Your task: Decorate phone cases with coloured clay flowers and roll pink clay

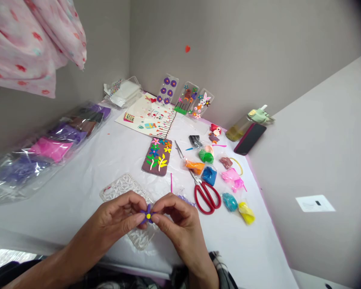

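Between my two hands is a small purple clay flower [148, 216] with a yellow centre. My left hand [123, 216] pinches its petals from the left with thumb and forefinger. From the other side, the thumb and forefinger of my right hand [176, 220] close on the petals too. Below them on the table lies a clear textured plastic sheet [123, 188], partly hidden by my hands. Just beyond stands out a brown clay-covered phone case [149, 164], decorated with colourful flowers and leaves. A pink stick [171, 182] lies near my right hand.
Red-handled scissors [207, 196], tweezers [178, 148] and several wrapped clay lumps, including yellow clay [246, 212], lie to the right. A bottle [243, 126] and a phone [250, 138] stand by the wall. Clay packets [51, 148] line the left; a spiral notebook [135, 116] lies behind.
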`<state>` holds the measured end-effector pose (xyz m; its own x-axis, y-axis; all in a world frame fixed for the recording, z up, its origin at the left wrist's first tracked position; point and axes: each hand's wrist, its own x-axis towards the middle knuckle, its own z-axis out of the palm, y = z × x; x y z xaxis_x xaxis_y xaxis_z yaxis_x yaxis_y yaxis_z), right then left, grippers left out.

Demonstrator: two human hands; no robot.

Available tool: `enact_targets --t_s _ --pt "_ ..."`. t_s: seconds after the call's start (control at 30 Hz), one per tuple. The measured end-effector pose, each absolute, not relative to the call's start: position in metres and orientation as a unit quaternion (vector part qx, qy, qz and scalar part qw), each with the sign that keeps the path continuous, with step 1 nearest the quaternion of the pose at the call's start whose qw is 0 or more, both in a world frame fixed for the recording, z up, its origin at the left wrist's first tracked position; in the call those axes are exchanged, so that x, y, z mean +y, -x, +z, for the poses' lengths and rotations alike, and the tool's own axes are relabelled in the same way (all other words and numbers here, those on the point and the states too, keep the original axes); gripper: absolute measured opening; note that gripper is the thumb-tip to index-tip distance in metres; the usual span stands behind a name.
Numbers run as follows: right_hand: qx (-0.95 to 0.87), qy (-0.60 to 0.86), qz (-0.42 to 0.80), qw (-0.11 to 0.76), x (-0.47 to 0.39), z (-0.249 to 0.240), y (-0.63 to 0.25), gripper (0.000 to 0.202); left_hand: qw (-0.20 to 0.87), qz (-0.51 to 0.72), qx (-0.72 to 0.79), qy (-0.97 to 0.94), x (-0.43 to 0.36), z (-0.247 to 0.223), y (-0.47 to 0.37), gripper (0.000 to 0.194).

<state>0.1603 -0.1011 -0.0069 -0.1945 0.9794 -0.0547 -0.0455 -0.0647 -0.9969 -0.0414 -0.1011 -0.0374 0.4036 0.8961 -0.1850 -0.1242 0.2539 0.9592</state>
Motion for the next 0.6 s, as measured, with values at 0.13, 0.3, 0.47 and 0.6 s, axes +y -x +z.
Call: enact_targets --t_s 0.13,0.3,0.47,0.6 --pt "-0.529 0.444 0.575 0.438 -0.1013 -0.0055 -0.1611 0.014 0.686 0.378 0.401 -0.475 -0.1006 -0.0372 0.041 0.023" --pt "-0.521 0.454 0.582 0.429 -0.1018 -0.0072 -0.1608 0.006 0.68 0.37 0.41 -0.482 -0.1007 -0.0372 0.0404 0.023" --pt "-0.519 0.452 0.585 0.43 -0.1018 -0.0081 -0.1619 0.014 0.691 0.369 0.4 -0.475 -0.1003 -0.037 0.0407 0.026" --pt "-0.515 0.451 0.587 0.433 -0.1014 -0.0086 -0.1628 0.015 0.693 0.366 0.398 -0.477 -0.1 -0.0374 0.0426 0.026"
